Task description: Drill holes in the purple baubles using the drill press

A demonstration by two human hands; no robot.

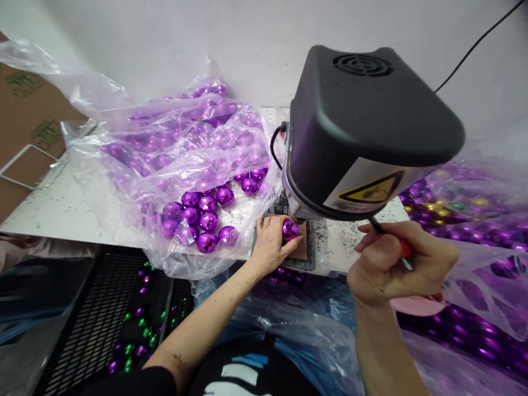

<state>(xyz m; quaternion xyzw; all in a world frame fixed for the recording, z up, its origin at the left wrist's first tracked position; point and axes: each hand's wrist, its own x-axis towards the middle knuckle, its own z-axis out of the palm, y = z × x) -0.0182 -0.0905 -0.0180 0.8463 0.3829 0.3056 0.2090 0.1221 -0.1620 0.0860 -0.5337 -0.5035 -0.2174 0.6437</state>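
My left hand [270, 242] grips a shiny purple faceted ball [290, 230] from its left side, over a small brown block [301, 249] on the bench. Directly above the ball is the black drill press [371, 115], whose housing hides most of its lower parts. At the right, my right hand [398, 256] is wrapped round a lever handle [406, 257] with a red part and a metal end. Left of my left hand, loose purple balls [208, 221] spill from the mouth of a clear plastic bag [173, 148] full of more.
A cardboard box [31, 126] stands at the far left. Dark shavings are scattered over the white bench [45, 214]. Below its edge, a black mesh crate [94, 308] holds purple and green beads. Bags of purple balls [474, 330] lie at the right. A black cable [474, 47] runs along the wall.
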